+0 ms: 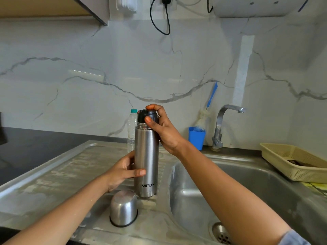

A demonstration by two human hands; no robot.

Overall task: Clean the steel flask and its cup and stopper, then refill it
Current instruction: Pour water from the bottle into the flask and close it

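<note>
The steel flask [146, 156] stands upright on the sink's draining board [70, 174], marked MILTON near its base. My left hand [123, 171] wraps around its lower body. My right hand [162, 128] grips the black stopper [144, 115] at the flask's mouth with thumb and fingers. The steel cup [123, 208] sits upside down on the board just in front of the flask, touching neither hand.
A clear plastic water bottle [131, 131] stands behind the flask. A blue holder [196, 137] with a bottle brush and the tap [221, 124] stand at the back of the sink basin [247, 183]. A cream plastic basket [293, 161] rests at the right.
</note>
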